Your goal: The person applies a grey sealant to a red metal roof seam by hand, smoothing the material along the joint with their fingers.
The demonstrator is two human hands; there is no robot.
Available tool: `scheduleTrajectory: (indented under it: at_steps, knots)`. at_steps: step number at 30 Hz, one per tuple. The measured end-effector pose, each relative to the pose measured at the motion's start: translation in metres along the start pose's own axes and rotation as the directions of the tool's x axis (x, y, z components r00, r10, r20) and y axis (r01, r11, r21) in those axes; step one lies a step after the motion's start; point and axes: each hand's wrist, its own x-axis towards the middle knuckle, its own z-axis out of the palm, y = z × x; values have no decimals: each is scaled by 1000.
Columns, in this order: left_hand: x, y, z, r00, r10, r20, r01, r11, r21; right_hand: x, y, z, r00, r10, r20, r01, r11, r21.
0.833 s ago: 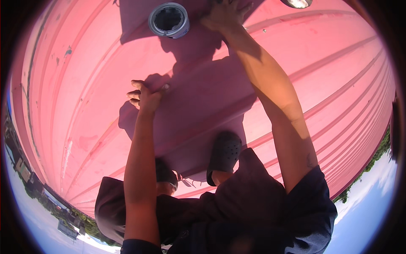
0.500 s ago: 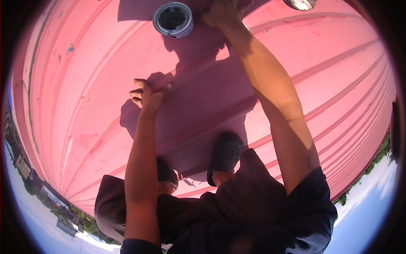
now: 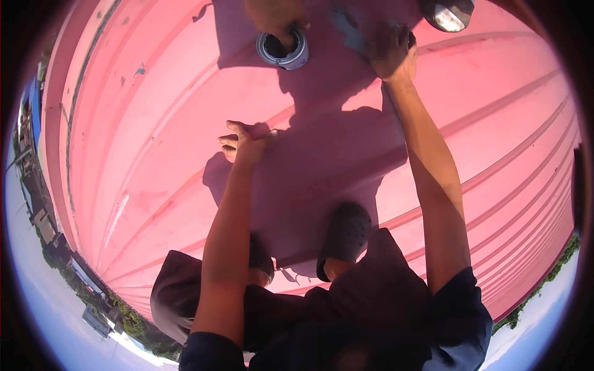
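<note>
My left hand point(image 3: 243, 143) is held out over the pink ribbed metal sheet point(image 3: 167, 148), fingers apart, holding nothing. Farther off, my right hand point(image 3: 395, 59) lies against the shaded sheet with its fingers spread, next to a grey-green smear point(image 3: 350, 29). Shadow blurs its fingertips, and I make out nothing held in it. Left of that hand is an open round metal tin point(image 3: 298, 60) with dark contents. Another person's hand point(image 3: 275, 15) comes from the top edge and dips its fingers into the tin.
A shiny, rounded metal object point(image 3: 448, 17) sits at the far right. My feet in dark clogs point(image 3: 349, 232) rest on the sheet below my hands. Raised ribs cross the surface. Beyond its edges show buildings point(image 3: 43, 226), trees and sky.
The other person's hand has come into view and reached into the tin. My right hand has shifted right, away from the tin, and the smear now shows. The view has moved slightly.
</note>
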Motion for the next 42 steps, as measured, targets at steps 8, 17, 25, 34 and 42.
scheduleTrajectory:
  at_steps: [8, 17, 25, 34, 42]
  knots:
    - [23, -65, -42, 958, 129, 255, 16, 867, -499, -14, -44, 15, 997, 66, 42, -68, 997, 46]
    - [-47, -205, -286, 982, -87, 169, -20, 837, 547, -11, -46, 16, 963, -259, -80, 222, 923, -314]
    - [-286, -270, -282, 926, -140, -349, -10, 918, -397, -9, -50, 5, 892, -442, -90, 328, 772, -545]
    - [-415, -235, -127, 439, -747, -499, 34, 569, -821, -32, -21, 57, 955, -279, -102, 219, 894, -391]
    - [-433, -192, -151, 388, -561, -732, 49, 805, -591, -23, -58, 27, 997, -31, 66, 57, 890, -453]
